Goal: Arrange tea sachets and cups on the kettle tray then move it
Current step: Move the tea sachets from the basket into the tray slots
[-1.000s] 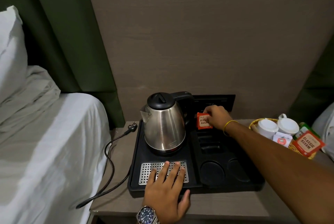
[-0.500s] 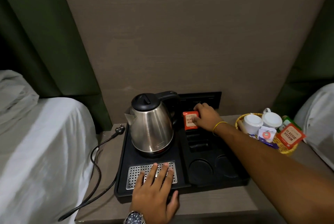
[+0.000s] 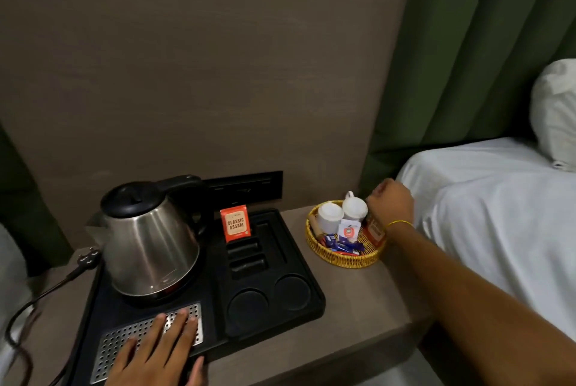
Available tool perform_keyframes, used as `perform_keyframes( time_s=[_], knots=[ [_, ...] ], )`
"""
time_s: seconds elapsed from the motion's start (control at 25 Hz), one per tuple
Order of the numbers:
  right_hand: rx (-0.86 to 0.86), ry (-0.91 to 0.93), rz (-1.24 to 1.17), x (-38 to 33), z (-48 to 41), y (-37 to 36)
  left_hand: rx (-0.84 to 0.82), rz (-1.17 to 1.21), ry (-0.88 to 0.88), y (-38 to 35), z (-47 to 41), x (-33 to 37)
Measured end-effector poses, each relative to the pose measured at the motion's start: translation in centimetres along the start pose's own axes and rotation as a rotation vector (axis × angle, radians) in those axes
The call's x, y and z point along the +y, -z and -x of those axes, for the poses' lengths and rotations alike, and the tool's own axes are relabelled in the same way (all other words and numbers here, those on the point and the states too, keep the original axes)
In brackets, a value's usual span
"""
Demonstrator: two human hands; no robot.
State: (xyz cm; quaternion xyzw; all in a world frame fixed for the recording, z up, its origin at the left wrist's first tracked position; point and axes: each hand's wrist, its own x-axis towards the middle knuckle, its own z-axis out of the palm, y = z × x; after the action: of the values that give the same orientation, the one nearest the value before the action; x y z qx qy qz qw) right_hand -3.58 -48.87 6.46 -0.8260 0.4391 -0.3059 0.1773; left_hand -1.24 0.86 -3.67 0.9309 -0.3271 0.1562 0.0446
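Observation:
A black kettle tray (image 3: 307, 273) sits on the bedside table and carries a steel kettle (image 3: 149, 248). An orange "Classic Assam" sachet (image 3: 235, 223) stands upright in the tray's rear slot. My left hand (image 3: 159, 351) lies flat on the tray's perforated metal grille. A wicker basket (image 3: 343, 261) to the right holds two white cups (image 3: 327, 217), a white sachet (image 3: 349, 229), a red sachet (image 3: 374, 231) and blue packets. My right hand (image 3: 391, 203) is curled over the basket's right side, just above the red sachet. Its fingertips are hidden.
The kettle's black cord (image 3: 46, 289) and plug (image 3: 88, 259) trail off the table's left side. A black socket panel (image 3: 246, 187) is on the wall behind the tray. A white bed (image 3: 498, 214) adjoins the table on the right, below green curtains.
My right hand let go of the orange sachet, which stays standing in the tray slot, and moved right to the basket. The view swung right. My left hand stayed on the grille.

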Motion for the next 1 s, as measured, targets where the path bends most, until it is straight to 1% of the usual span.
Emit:
perform_keyframes(
  time_s=[0.12, 0.24, 0.44, 0.68, 0.8, 1.0],
  knots=[
    [-0.118, -0.118, 0.089, 2.3, -0.1, -0.3, -0.052, -0.042, -0.036, 0.2, -0.2, -0.2],
    [-0.192, -0.212, 0.018, 2.6, -0.3, -0.9, -0.087, -0.066, -0.038, 0.2, -0.1, -0.4],
    [-0.165, -0.197, 0.023, 2.3, -0.5, -0.8, -0.113, -0.027, 0.010, 0.9, 0.1, 0.0],
    [-0.148, -0.231, -0.052, 2.1, -0.7, -0.6, -0.141, 0.002, 0.034, 1.2, 0.1, 0.2],
    [-0.094, -0.213, -0.068, 1.8, -1.0, -0.1, -0.136, -0.005, 0.035, 1.3, 0.1, 0.2],
    [-0.064, -0.165, -0.108, 1.2, -2.2, 2.2, -0.121, 0.019, 0.046, 1.2, 0.1, 0.0]
  ],
)
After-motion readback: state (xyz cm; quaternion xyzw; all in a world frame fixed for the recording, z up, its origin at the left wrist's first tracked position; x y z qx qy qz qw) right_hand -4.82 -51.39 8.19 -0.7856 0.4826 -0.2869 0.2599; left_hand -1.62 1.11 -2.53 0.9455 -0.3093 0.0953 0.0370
